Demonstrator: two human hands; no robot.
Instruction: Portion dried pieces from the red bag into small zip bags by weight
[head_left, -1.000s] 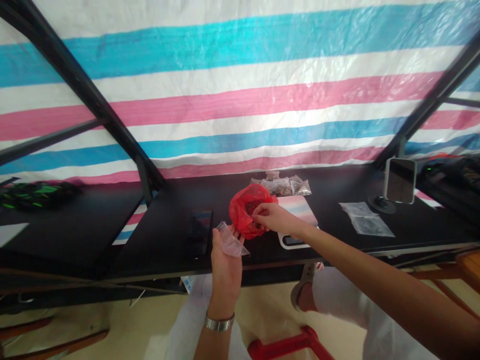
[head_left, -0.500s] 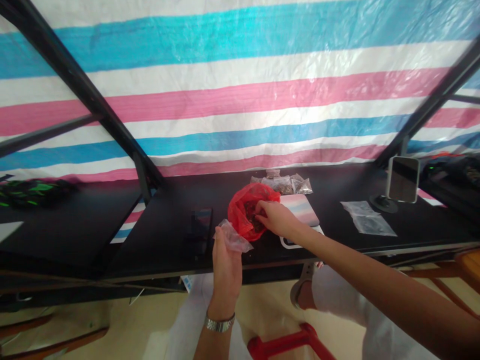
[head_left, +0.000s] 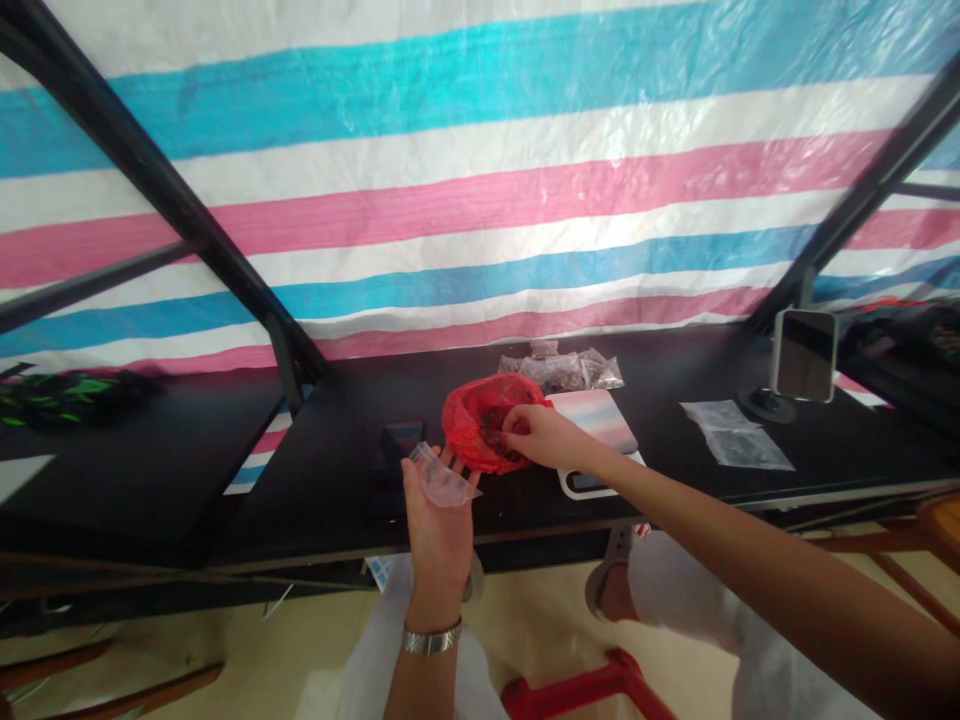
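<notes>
A red plastic bag (head_left: 461, 412) lies open on the black table, with small dark brown pieces (head_left: 493, 425) inside. My right hand (head_left: 536, 435) reaches into its mouth from the right, fingertips pinched together among the pieces; what they grip is hidden. Palm up, my left hand (head_left: 441, 530) holds a small clear plastic bag (head_left: 444, 485) between thumb and fingers. Its fingertips reach to the near side of the red bag. Right of the red bag sits a kitchen scale (head_left: 596, 420) with a pale, multicoloured top, partly covered by my right wrist.
Several filled clear packets (head_left: 562, 370) lie behind the red bag. Flat clear bags (head_left: 736, 436) are on the right, near a phone-like device on a stand (head_left: 805, 355). A dark phone (head_left: 401, 440) lies left. Striped sheeting (head_left: 480, 220) hangs behind the table (head_left: 675, 360).
My left hand has shifted left with the clear bag, its fingers more spread toward the red bag. The red bag has moved slightly left and sits lower; my right hand stays in it.
</notes>
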